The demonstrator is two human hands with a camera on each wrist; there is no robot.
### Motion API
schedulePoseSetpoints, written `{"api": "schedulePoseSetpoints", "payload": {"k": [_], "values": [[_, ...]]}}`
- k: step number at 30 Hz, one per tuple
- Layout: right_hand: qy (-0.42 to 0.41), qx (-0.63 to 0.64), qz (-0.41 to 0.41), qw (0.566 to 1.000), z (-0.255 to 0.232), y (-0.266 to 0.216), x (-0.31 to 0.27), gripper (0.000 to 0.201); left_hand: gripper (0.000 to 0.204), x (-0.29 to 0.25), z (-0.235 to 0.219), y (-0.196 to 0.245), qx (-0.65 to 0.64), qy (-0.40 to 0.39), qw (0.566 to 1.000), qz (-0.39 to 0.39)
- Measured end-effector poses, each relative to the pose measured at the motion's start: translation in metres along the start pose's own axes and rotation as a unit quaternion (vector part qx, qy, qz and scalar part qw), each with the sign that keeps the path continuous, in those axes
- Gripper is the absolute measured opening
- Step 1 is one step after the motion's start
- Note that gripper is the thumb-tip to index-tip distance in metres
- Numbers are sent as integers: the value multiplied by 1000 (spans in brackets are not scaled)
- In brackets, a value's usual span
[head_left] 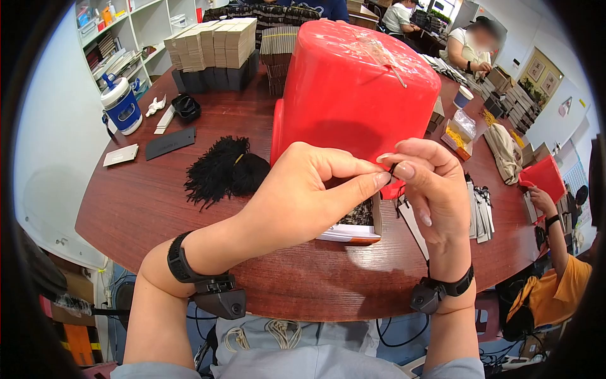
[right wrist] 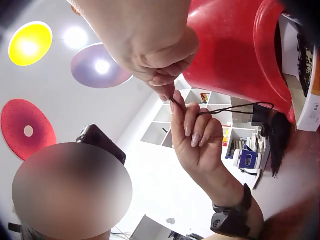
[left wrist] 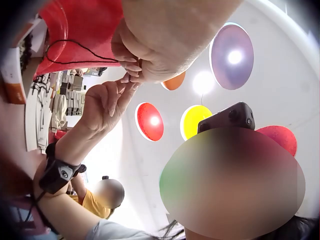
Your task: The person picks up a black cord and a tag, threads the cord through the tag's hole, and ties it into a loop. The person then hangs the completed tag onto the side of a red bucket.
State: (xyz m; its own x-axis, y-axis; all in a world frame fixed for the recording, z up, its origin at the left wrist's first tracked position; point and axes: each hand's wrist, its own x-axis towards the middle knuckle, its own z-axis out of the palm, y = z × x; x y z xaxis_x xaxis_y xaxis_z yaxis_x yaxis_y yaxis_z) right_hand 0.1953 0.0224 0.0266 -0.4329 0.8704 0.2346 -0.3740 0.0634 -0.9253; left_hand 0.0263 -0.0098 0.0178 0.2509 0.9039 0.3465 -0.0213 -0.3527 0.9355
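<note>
Thin black cord (head_left: 392, 168) sits mid-frame, pinched between my left hand (head_left: 303, 196) and right hand (head_left: 429, 186). Both grasp it before the upturned red plastic bucket (head_left: 353, 88).

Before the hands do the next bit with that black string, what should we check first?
1. Left hand pinches the black string: ok.
2. Right hand pinches it too: ok.
3. Fingertips of both hands meet: ok.
4. String free of knots: cannot tell.
5. Red bucket sits steady upside down on the table: ok.
6. Spare black tassels lie close by: ok.
</note>
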Motion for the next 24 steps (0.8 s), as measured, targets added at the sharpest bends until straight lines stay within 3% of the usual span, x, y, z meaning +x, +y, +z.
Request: {"api": "schedulePoseSetpoints", "payload": {"k": [7, 8, 11, 13, 14, 15, 16, 17, 18, 19, 20, 21, 23, 24], "values": [[-7, -4, -21, 1000, 2, 3, 0, 17, 14, 0, -2, 2, 23, -11, 999, -19], [-7, -4, -21, 1000, 0, 4, 1, 17, 15, 1, -2, 5, 18, -16, 998, -49], [-1, 79, -42, 996, -5, 6, 3, 20, 17, 1, 0, 6, 7, -14, 996, -84], [56, 127, -77, 987, -3, 4, 1, 26, 17, 0, 2, 3, 2, -7, 996, -88], [51, 121, -99, 986, -1, 3, -1, 21, 16, 0, 2, -5, 126, -10, 991, 41], [51, 121, -99, 986, 1, 6, -2, 21, 15, 0, 3, -9, 245, -12, 955, 169], [52, -17, -230, 972, 3, 11, -2, 20, 14, -1, 8, -12, 286, 11, 931, 227], [51, -154, -352, 922, 5, 16, -1, 20, 14, -4, 9, -12, 286, 10, 931, 227], [32, -192, -404, 894, 7, 20, 0, 24, 16, -6, 9, -9, 371, 41, 890, 262], [33, -191, -403, 894, 5, 21, 0, 24, 18, -8, 9, -8, 452, 70, 840, 294], [2, -236, -410, 881, 2, 21, 0, 26, 20, -7, 5, -8, 470, 74, 821, 316], [-29, -280, -417, 864, 1, 21, 1, 28, 20, -5, 5, -9, 471, 73, 821, 316], [-1, -242, -403, 883, 5, 18, -2, 25, 19, -2, 6, -11, 330, 92, 891, 297], [8, -229, -385, 894, 5, 15, -3, 24, 19, -3, 7, -9, 310, 91, 904, 280]]}}
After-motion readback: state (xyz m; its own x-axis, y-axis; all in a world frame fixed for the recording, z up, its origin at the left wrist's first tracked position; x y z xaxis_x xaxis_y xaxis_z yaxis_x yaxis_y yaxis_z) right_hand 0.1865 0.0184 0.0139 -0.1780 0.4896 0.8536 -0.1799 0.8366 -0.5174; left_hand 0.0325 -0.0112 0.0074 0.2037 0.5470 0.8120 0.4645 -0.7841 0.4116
